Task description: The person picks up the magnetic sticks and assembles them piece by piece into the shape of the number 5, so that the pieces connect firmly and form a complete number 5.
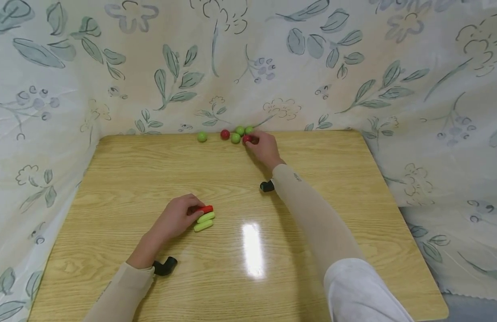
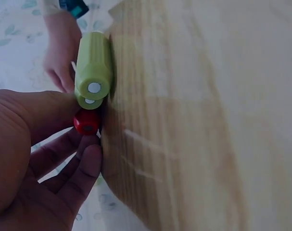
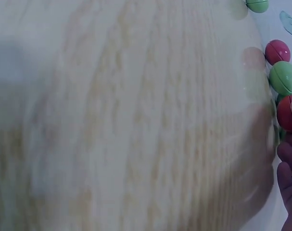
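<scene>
My left hand [image 1: 178,216] pinches a short red rod [image 1: 208,209] between thumb and fingers, low over the table. Two yellow-green rods [image 1: 204,225] lie side by side right next to it; the left wrist view shows a pale round spot on the end of each yellow-green rod [image 2: 94,62]. At the table's far edge, my right hand [image 1: 266,150] holds a red ball [image 1: 246,139] between thumb and fingers. Several green balls [image 1: 235,138] and another red ball [image 1: 225,134] sit to its left and behind it. A seam runs round the balls in the right wrist view.
The wood-grain table [image 1: 144,174] has a patterned cloth [image 1: 232,67] rising behind its far edge. One green ball [image 1: 202,137] sits apart at the left end of the row. Black wrist pieces jut from both sleeves, the left one [image 1: 166,266] close above the tabletop.
</scene>
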Motion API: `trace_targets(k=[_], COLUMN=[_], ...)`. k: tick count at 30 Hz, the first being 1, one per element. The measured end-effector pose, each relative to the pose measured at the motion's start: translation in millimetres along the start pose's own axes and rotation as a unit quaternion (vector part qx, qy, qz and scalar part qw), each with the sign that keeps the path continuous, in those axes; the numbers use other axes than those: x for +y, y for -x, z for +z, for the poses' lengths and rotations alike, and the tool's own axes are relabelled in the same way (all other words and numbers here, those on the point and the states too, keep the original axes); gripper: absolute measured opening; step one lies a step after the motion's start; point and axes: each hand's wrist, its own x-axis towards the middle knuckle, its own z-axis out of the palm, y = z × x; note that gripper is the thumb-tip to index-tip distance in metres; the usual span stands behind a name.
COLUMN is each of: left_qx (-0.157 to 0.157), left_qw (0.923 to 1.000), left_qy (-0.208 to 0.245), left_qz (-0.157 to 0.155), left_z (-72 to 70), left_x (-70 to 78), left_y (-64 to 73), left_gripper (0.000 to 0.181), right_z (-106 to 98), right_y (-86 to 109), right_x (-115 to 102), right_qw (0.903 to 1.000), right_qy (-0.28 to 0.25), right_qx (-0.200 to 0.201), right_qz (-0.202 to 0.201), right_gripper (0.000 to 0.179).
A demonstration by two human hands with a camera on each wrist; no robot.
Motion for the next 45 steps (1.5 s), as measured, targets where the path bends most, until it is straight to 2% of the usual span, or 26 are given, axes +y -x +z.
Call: trace_targets(k=[10,18,28,40,45], left_qx=[0.008,0.001,-0.005,-0.01,-0.013], left_qw=[1.0,1.0,0.9999,0.9997,0.9996], left_qy=[0.002,0.0,0.007,0.004,0.004], left_qz=[0.003,-0.005,-0.015,-0.021,-0.023], left_z=[0.3,0.5,0.6,-0.3,-0.8], left_x=[0.0,2.4,3.8,6.2,7.3], left_y=[1.3,2.0,2.0,2.2,2.5], left_gripper=[0.012,0.013,0.013,0.014,0.015], right_z=[-17.5,-36.0,-50.4,-66.1,-69.1], right_y=[9.7,21.5,42.1,57.2,60.8], right_x=[1.9,4.2,6.4,11.7,17.1], right_qw=[0.9992,0.9977,0.9962,0.9923,0.9925], right_qy=[-0.026,-0.045,-0.057,-0.091,-0.077], right_qx=[-0.028,-0.035,-0.064,-0.083,-0.094], right_qz=[-0.014,-0.035,-0.014,-0.011,-0.014], right_gripper=[0.03,0.033,0.035,0.034,0.036])
